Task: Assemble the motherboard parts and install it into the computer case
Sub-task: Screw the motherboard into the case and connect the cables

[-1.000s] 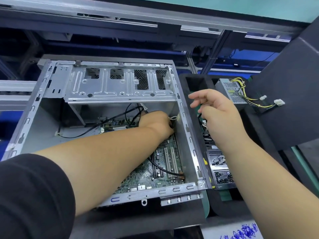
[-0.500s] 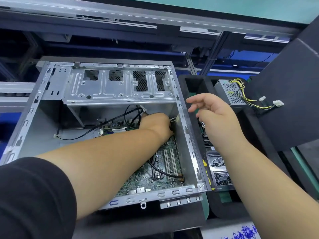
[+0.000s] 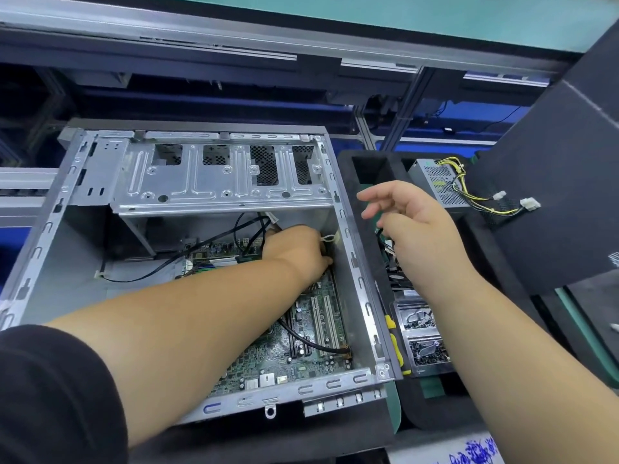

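The open grey computer case (image 3: 355,262) lies on its side. The green motherboard (image 3: 301,339) sits on its floor, with a black cable (image 3: 311,343) running across it. My left hand (image 3: 294,249) reaches deep into the case, to the board's far right corner beside a white cable tie (image 3: 330,237). Its fingertips point down and are hidden, so what they touch cannot be seen. My right hand (image 3: 415,229) hovers outside the case over the black foam tray (image 3: 348,169), fingers loosely spread and holding nothing.
A metal drive cage (image 3: 217,182) spans the far side of the case. In the foam tray lie a power supply (image 3: 438,182) with yellow wires, compartments of screws (image 3: 422,339) and a yellow-black screwdriver (image 3: 395,343). A dark panel (image 3: 552,195) leans at the right.
My right hand has sunk slightly toward the foam tray. My left hand stays at the same spot inside the case.
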